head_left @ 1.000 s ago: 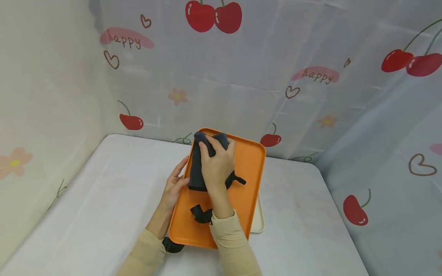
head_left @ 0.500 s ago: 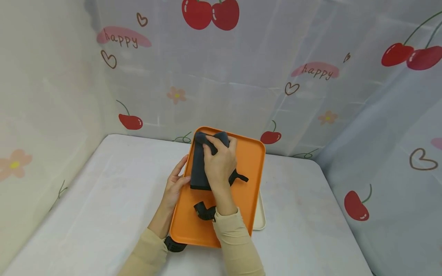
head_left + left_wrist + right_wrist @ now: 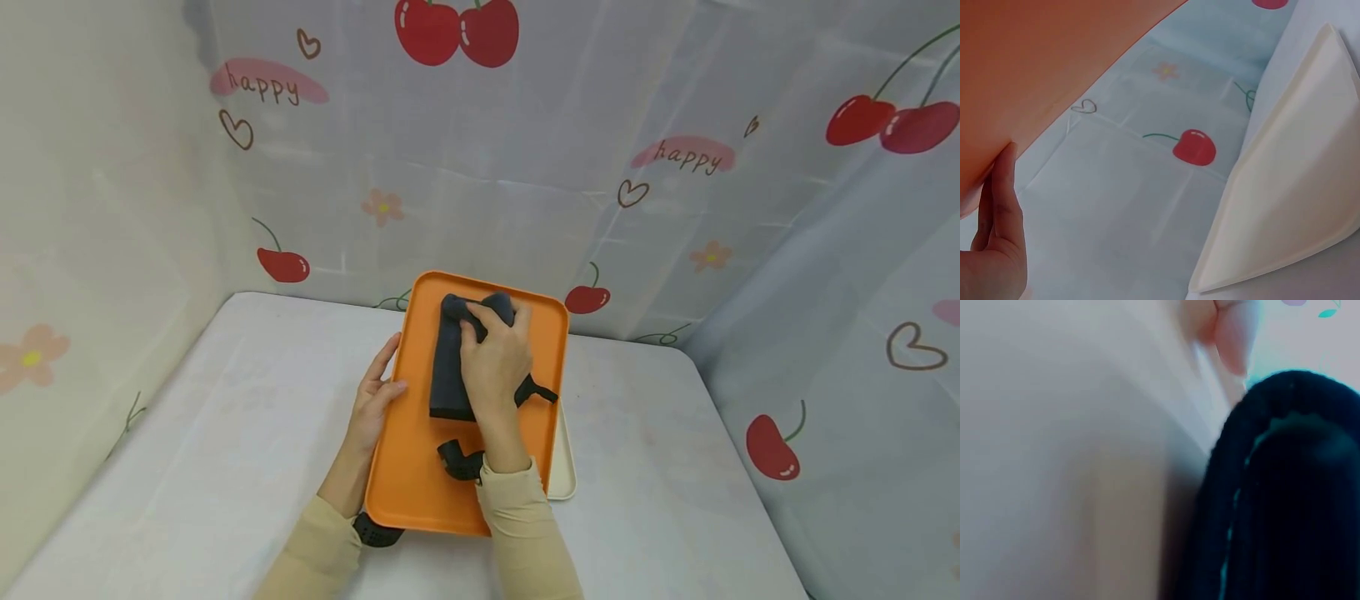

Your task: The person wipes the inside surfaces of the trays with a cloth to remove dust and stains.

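Note:
An orange tray (image 3: 420,492) is held tilted up over the table. My left hand (image 3: 372,408) grips its left edge, thumb on the upper face near the rim; in the left wrist view the fingers (image 3: 1005,187) touch the tray's underside (image 3: 1041,69). On the tray's upper face lies a folded dark grey cloth (image 3: 448,367). My right hand (image 3: 497,362) pinches the bunched top of this cloth, over the middle of the tray. The cloth (image 3: 1210,544) fills the right of the right wrist view as a dark, stitched edge, close to the lens.
A cream tray (image 3: 562,467) lies on the white table (image 3: 660,467), partly hidden behind the orange one. Black wrist mounts sit at both wrists. A cherry-patterned curtain (image 3: 510,200) hangs behind the table and along the right side.
My right hand and the cloth have moved to the right, away from the tray's left rim toward its middle. The orange tray has shifted slightly up and left.

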Available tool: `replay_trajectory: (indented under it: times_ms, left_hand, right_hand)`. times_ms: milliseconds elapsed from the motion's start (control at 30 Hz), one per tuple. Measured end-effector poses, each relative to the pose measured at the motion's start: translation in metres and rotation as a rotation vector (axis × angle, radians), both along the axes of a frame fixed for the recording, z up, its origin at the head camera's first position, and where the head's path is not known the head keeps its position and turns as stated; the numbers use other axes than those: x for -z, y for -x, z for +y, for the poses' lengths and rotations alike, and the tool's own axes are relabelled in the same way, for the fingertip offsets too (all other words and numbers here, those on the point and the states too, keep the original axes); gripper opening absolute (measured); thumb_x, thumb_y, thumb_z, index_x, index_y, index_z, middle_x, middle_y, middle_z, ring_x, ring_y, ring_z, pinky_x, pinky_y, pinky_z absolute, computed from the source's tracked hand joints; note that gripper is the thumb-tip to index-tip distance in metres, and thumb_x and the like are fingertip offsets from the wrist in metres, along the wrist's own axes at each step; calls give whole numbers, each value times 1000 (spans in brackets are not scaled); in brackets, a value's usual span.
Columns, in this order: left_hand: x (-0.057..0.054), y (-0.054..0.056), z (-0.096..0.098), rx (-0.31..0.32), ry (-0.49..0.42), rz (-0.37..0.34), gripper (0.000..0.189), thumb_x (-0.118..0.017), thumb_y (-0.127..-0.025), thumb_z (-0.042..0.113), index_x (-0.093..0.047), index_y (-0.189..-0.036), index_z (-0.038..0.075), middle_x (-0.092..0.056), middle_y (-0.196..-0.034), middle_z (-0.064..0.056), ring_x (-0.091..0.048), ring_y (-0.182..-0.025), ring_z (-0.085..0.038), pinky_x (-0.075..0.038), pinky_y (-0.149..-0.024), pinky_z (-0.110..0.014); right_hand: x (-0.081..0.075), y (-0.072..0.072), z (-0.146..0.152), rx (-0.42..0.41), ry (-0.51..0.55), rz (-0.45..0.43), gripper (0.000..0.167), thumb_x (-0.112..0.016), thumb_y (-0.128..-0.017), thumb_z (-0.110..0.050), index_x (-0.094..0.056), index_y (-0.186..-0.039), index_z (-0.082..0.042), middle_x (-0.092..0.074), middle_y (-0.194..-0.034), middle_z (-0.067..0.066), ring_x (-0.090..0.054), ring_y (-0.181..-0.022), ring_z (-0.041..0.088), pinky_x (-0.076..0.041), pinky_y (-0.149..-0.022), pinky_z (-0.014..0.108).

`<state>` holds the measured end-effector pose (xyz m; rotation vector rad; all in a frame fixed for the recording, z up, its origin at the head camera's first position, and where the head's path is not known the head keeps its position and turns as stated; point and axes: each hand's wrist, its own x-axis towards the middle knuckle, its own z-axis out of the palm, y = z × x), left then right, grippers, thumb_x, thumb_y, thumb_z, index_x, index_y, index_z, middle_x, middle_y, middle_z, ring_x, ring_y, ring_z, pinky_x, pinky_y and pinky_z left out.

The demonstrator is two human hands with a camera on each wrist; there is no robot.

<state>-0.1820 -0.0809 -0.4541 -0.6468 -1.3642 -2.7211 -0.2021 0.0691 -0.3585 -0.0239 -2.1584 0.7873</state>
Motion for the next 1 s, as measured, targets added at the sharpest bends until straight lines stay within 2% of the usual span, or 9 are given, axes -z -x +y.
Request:
replay_trajectory:
  times_ms: [333, 467, 633, 867, 1000]
  left_hand:
    - [-5, 0, -10, 1, -65, -18, 64, -37, -95, -9, -45, -146, 28, -68, -119, 4, -69, -95, -9, -58, -76, -23]
    - [-6, 0, -13, 7, -71, -16, 65, -37, -95, -10, -45, -146, 29, -68, -120, 4, -69, -95, -9, -58, -77, -23]
    - [-7, 1, -18, -18, -80, -19, 66, -35, -94, -11, -48, -145, 30, -64, -126, 7, -68, -94, -7, -57, -78, -21]
    - [-10, 1, -20, 59, -154, 25, 66, -31, -96, -12, -47, -146, 26, -64, -128, 4, -68, -101, -10, -57, -82, -23]
    - [-11, 0, -20, 73, -169, 20, 66, -30, -96, -13, -48, -145, 27, -64, -128, 3, -67, -102, -11, -57, -82, -24]
  right_hand:
    - [1, 1, 28, 112, 19, -31, 18, -79, -82, -15, -79, -100, -18, -59, -113, 18, -65, -90, 37, -56, -72, 52]
    - [0, 0, 37, 146, 9, -54, 19, -77, -83, -14, -79, -101, -17, -58, -117, 20, -64, -95, 39, -56, -74, 54]
    - [0, -1, 50, 197, 28, -67, 20, -77, -83, -15, -79, -103, -16, -58, -114, 20, -64, -93, 40, -55, -73, 56]
    - [3, -1, 62, 189, 128, -108, 24, -79, -82, -20, -78, -106, -16, -59, -112, 19, -61, -100, 38, -53, -78, 54]
    - [4, -2, 65, 165, 187, -119, 25, -79, -81, -21, -78, -106, -15, -59, -112, 18, -58, -102, 35, -51, -79, 53]
